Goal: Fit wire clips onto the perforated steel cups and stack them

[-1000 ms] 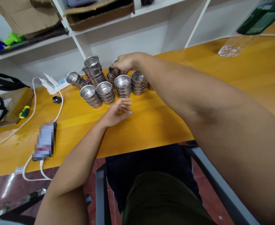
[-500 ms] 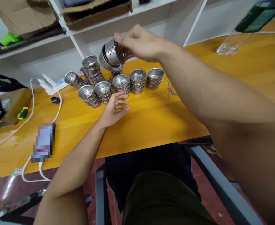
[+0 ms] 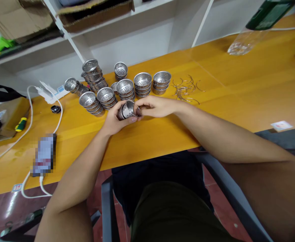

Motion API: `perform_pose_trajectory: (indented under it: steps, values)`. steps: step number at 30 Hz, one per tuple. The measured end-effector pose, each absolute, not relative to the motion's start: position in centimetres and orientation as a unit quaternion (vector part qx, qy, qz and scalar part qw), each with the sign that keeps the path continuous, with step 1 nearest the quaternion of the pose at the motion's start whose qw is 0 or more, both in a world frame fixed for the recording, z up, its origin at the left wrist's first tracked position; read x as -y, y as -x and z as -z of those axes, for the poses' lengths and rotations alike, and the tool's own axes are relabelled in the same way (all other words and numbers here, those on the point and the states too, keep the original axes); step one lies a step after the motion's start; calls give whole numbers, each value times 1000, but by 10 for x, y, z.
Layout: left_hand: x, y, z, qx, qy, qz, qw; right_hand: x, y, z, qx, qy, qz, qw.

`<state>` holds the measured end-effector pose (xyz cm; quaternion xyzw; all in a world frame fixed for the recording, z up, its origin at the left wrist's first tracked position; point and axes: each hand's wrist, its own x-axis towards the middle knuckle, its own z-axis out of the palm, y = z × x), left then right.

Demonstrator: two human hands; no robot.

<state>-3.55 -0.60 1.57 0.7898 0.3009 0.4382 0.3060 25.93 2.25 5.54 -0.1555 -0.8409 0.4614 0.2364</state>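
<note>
Between my two hands lie a few nested perforated metal cups, tipped on their side just above or on the table. My left hand wraps round them from the left, thumb in front. From the right, my right hand grips their rim end, its fingertips partly hidden. Right behind stand several stacks of the same cups: a front-left stack, one beside it, a middle stack and two farther right, the last stack being lower. A tall leaning stack and a small stack stand behind.
Loose thin curved wires lie right of the stacks. A phone with a white cable, a power strip and a screwdriver are at left. A plastic bottle stands back right, and white shelving borders the back.
My right hand has come down and toward me with the cups from above the back stacks. My left hand, open before, has closed round them. The small back stack and wires are now uncovered.
</note>
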Motion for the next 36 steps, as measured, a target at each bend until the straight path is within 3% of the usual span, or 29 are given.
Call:
perform_pose_trajectory:
  steps: [6,11,18,36]
  values:
    - [7,32,-22,-313,-791,-413,326,-29,-270,-54,908,127,-314,245]
    - [5,42,-25,-345,-798,-379,318,-27,-275,-55,908,139,-262,297]
    - [3,44,-26,-347,-792,-384,324,-27,-276,-54,911,108,-281,283]
    - [1,39,-21,-356,-790,-381,323,-40,-253,-23,847,147,-351,371]
